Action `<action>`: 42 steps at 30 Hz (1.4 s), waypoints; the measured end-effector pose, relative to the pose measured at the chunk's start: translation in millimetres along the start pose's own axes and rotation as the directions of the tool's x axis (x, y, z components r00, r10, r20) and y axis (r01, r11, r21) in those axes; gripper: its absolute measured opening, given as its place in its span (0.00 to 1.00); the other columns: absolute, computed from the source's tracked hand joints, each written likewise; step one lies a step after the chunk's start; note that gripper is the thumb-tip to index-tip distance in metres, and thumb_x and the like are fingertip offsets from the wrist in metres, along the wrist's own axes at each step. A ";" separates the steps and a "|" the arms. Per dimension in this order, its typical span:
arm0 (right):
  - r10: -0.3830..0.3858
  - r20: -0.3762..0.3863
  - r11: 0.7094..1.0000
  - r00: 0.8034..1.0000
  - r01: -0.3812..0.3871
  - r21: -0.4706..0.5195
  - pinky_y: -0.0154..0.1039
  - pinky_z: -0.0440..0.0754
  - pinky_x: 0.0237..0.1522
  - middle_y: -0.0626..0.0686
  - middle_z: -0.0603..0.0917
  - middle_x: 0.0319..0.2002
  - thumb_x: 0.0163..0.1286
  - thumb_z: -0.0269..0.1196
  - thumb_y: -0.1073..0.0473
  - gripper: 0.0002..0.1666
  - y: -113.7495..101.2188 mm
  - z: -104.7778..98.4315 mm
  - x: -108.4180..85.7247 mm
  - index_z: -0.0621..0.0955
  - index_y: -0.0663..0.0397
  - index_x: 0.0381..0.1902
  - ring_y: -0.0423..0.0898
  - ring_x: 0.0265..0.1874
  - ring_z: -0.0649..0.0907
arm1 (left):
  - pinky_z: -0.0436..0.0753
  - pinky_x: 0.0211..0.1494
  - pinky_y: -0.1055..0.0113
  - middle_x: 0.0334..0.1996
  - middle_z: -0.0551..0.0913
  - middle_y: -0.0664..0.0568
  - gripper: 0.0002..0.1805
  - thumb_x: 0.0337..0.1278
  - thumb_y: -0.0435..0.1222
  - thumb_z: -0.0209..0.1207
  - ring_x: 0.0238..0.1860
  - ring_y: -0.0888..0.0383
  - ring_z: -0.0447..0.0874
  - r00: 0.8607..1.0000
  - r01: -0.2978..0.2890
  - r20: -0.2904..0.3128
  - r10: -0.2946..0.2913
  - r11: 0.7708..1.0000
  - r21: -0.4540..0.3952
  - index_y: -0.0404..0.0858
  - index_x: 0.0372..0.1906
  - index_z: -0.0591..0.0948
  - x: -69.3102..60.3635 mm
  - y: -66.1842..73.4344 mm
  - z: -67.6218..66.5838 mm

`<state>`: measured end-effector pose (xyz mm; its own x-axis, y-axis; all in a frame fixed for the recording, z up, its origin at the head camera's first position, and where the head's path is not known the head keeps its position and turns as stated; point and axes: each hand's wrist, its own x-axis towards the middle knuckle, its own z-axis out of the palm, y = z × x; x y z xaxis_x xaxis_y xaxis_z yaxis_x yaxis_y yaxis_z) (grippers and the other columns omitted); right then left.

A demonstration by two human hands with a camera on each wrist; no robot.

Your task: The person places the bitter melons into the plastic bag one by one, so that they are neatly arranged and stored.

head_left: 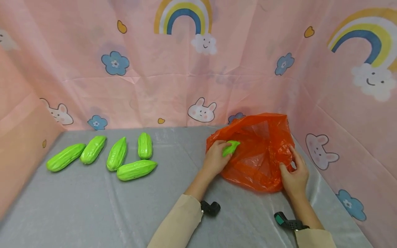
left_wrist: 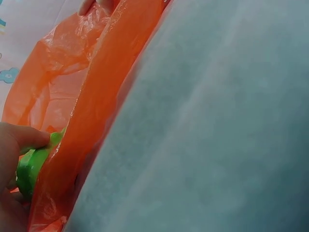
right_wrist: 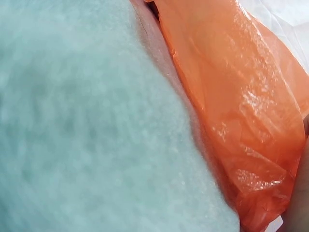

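An orange-red plastic bag (head_left: 257,162) lies with its mouth spread on the right of the table. My left hand (head_left: 215,158) grips a bright green ridged vegetable (head_left: 231,148) at the bag's left side, its pointed tip over the bag's opening. In the left wrist view the green vegetable (left_wrist: 33,166) sits partly behind the bag's edge (left_wrist: 96,96), with the thumb of the left hand (left_wrist: 14,169) on it. My right hand (head_left: 296,174) pinches the bag's right edge; in the right wrist view the bag (right_wrist: 236,111) hangs in folds beside that hand (right_wrist: 299,193).
Several similar green vegetables (head_left: 134,169) lie on the left half of the grey-covered table (head_left: 77,206). A pink patterned cloth (head_left: 155,86) stands behind the table and along both sides, close to the bag's right and rear.
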<state>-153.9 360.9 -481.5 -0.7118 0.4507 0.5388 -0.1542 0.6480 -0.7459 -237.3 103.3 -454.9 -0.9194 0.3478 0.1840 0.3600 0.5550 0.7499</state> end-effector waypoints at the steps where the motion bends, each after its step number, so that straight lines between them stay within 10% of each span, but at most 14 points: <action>1: -0.003 -0.003 1.000 1.000 0.003 0.001 0.12 0.70 0.49 0.60 0.80 0.64 0.61 0.61 0.72 0.40 -0.2 0.2 0.1 0.75 0.40 0.71 0.24 0.50 0.72 | 0.77 0.70 0.58 0.63 0.79 0.47 0.22 0.65 0.39 0.65 0.63 0.52 0.79 1.000 -0.003 -0.003 0.003 1.000 0.002 0.43 0.62 0.82 0.2 0.0 -0.9; 42: 0.011 -0.004 1.000 1.000 -0.011 0.002 0.11 0.72 0.45 0.60 0.80 0.63 0.61 0.61 0.72 0.41 1.3 0.3 0.6 0.74 0.41 0.71 0.23 0.49 0.73 | 0.78 0.69 0.58 0.63 0.79 0.47 0.21 0.66 0.39 0.63 0.62 0.51 0.79 1.000 -0.013 0.000 0.013 1.000 -0.014 0.43 0.63 0.82 -1.4 -0.9 -3.7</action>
<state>-154.8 361.8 -482.2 -0.7110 0.4602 0.5318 -0.1473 0.6419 -0.7525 -236.9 99.6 -453.4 -0.9144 0.3552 0.1940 0.3700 0.5396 0.7562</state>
